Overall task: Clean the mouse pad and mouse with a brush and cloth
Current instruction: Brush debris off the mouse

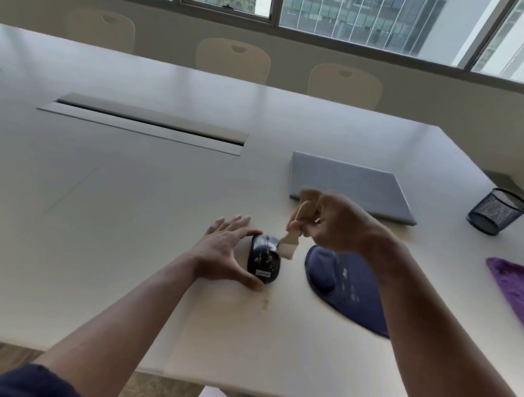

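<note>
A dark mouse [264, 258] with a white label and brownish crumbs on its back lies on the white table [126, 218]. My left hand [222, 252] holds it between thumb and forefinger. My right hand [337, 224] grips the wooden handle of a small brush [292, 237], whose pale bristles touch the mouse's right side. A dark blue mouse pad [348, 288] with a wrist rest lies just right of the mouse, partly under my right forearm. A purple cloth [521, 294] lies at the right edge.
A closed grey laptop [350, 182] sits behind my right hand. A black mesh pen cup [497, 211] stands at the far right. A cable hatch [147, 121] is set into the table's middle. Some crumbs [265, 303] lie near the mouse. Chairs line the far side.
</note>
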Demonstrator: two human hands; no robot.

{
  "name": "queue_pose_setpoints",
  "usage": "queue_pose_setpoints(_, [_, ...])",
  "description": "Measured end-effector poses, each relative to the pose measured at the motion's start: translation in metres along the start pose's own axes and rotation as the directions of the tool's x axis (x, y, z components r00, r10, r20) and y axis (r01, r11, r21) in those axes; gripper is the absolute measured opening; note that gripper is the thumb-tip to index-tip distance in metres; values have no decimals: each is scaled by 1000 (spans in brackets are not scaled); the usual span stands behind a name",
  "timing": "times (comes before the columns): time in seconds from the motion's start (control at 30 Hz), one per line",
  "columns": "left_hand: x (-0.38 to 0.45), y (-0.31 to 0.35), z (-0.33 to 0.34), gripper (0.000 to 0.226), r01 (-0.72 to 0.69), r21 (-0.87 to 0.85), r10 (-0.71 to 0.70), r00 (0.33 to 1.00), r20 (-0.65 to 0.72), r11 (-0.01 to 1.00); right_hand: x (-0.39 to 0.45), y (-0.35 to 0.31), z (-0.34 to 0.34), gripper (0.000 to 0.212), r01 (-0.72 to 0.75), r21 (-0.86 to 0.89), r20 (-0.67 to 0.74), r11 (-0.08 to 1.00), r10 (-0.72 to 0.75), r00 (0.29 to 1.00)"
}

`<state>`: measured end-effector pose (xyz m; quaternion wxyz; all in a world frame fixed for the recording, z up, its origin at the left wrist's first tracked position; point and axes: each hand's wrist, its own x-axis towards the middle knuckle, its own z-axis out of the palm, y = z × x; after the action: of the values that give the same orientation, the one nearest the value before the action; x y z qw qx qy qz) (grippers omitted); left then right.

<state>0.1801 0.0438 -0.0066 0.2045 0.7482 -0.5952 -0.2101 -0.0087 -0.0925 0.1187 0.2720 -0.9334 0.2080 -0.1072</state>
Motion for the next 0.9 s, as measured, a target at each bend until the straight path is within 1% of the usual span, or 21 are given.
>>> queue_pose_setpoints(0.1, [0, -1, 0, 121, 2, 0, -2, 1000, 8, 1000, -1, -2, -1, 38, 28, 25, -78, 999, -26, 997])
queue_pose_setpoints(0.17, [0, -1, 0, 121, 3, -5, -3, 1000, 8, 1000, -2, -4, 4, 41, 52, 28, -91, 998, -50, 995])
queue_pose_setpoints(0.23, [0, -1, 0, 121, 4, -7, -4, 1000, 5, 1000, -5, -6, 10, 39, 52, 39, -54, 998, -49, 997])
queue_pose_setpoints(0.33, [0, -1, 1, 121, 7, -3, -7, 1000, 2, 1000, -8, -6, 6, 21, 18, 41, 42, 999, -20, 999])
queue_pose_setpoints(0.37, [0, -1, 1, 121, 6, -1, -6, 1000, 4, 1000, -8, -7, 2, 19, 2, 40, 60, 999, -4, 998])
queue_pose_setpoints(0.43, [0, -1, 1, 121, 6, -2, -6, 1000, 8, 1000, -10, -11, -3, 27, 0, 37, 46, 999, -1, 999])
queue_pose_setpoints(0.5, [0, 0, 0, 122, 7, 1, -7, 1000, 10, 1000, -11, -14, -4, 35, 33, 20, -2, 999, -33, 999])
queue_pose_setpoints(0.6, [-1, 1, -1, 122, 12, -2, -11, 1000, 11, 1000, -13, -16, 3, 33, 42, 15, -9, 999, -41, 999])
queue_pose_setpoints(0.7, [-2, 3, -1, 120, 12, -7, -12, 1000, 6, 1000, -17, -15, 7, 38, 26, 23, 45, 999, -27, 999])
queue_pose_setpoints(0.77, [-3, 3, -2, 119, 9, -1, -9, 1000, 2, 1000, -20, -14, 5, 36, 13, 23, 74, 1000, -14, 997])
queue_pose_setpoints(0.9, [-3, 4, -3, 118, 4, -2, -4, 1000, 7, 1000, -23, -15, 1, 34, 12, 58, 31, 998, -14, 999])
